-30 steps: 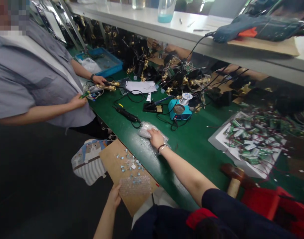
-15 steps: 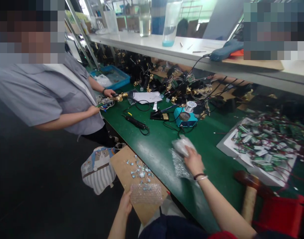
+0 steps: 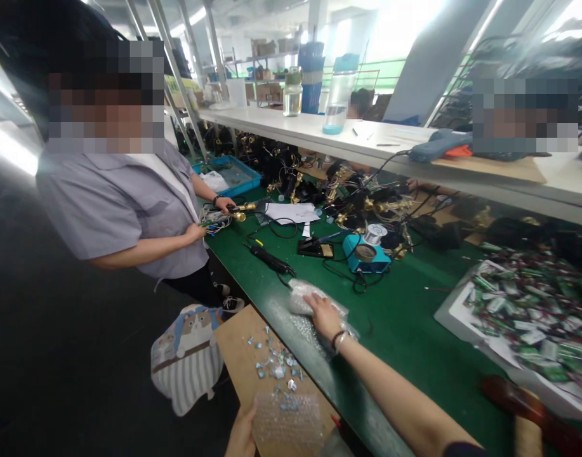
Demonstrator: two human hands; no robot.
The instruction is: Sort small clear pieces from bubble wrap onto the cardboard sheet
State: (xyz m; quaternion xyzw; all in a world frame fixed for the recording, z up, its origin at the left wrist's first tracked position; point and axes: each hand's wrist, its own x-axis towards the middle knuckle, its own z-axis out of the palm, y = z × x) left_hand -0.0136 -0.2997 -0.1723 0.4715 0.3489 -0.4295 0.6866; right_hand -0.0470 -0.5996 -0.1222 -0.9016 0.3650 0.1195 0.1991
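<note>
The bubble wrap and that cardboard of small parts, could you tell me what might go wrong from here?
The cardboard sheet juts off the bench edge with loose small parts on it; a nudge from the left hand, which holds a bubble wrap piece, could spill them. The right hand presses a bubble wrap bundle close to the soldering iron, whose cable might snag.
</note>
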